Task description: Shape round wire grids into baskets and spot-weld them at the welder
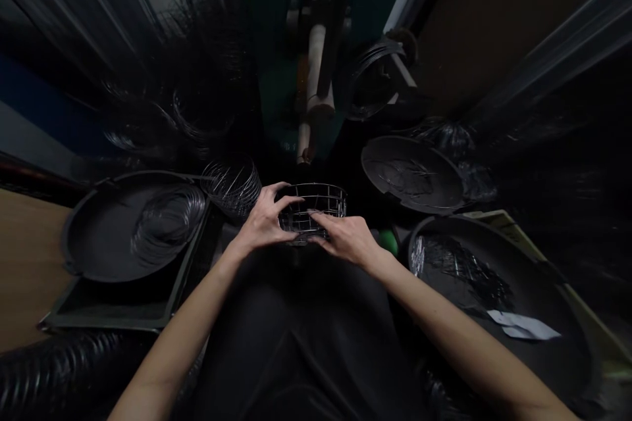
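Observation:
A small round wire basket (336, 200) is held in front of my lap, its thin metal wires forming an open grid. My left hand (263, 220) grips its left side, with fingers curved over the rim and the thumb low on the near side. At the near right side, my right hand (345, 237) has its fingertips closed on the wires, the index finger reaching across the grid. Whether the right fingers also pinch a separate piece of wire is too dark to make out.
To the left, a dark basin (106, 230) holds a wire coil (170, 220) over a green crate (113, 316). A round wire bundle (234, 181) stands beside it. Rightward are a smaller basin (380, 174) and a larger one (543, 368) with wire pieces. A wooden post (316, 69) stands ahead.

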A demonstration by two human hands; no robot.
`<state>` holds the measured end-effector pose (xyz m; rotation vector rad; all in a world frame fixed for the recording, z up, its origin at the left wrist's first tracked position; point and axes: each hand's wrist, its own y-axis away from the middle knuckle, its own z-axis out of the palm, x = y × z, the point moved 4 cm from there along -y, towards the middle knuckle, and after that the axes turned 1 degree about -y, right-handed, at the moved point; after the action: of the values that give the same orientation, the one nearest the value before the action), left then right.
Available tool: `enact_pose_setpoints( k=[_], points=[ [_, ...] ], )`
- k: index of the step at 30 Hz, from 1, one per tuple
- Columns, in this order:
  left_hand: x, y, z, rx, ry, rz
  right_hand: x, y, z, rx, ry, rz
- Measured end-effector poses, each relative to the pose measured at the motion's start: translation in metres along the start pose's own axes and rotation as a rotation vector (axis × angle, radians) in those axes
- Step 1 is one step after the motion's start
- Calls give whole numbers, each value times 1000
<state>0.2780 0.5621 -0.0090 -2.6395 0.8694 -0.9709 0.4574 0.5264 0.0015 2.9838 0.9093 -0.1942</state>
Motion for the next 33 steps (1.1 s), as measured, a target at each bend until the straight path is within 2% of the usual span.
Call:
enact_pose_setpoints(
  k=[9, 15, 27, 29, 33],
  points=[
    [-12, -22, -7, 1, -3, 5, 13, -25, -21, 102, 179, -118],
    [-19, -39, -11, 42, 13, 7, 17, -39, -38, 70, 252, -129],
    [-36, -61, -17, 33, 64, -35, 30, -61, -43, 88, 241, -102],
    [-37, -62, -18, 23, 90, -36, 29, -59, -44, 116, 230, -90],
    [-36, -65, -22, 44, 108, -52, 29, -49, -39, 258, 192, -37]
  ],
)
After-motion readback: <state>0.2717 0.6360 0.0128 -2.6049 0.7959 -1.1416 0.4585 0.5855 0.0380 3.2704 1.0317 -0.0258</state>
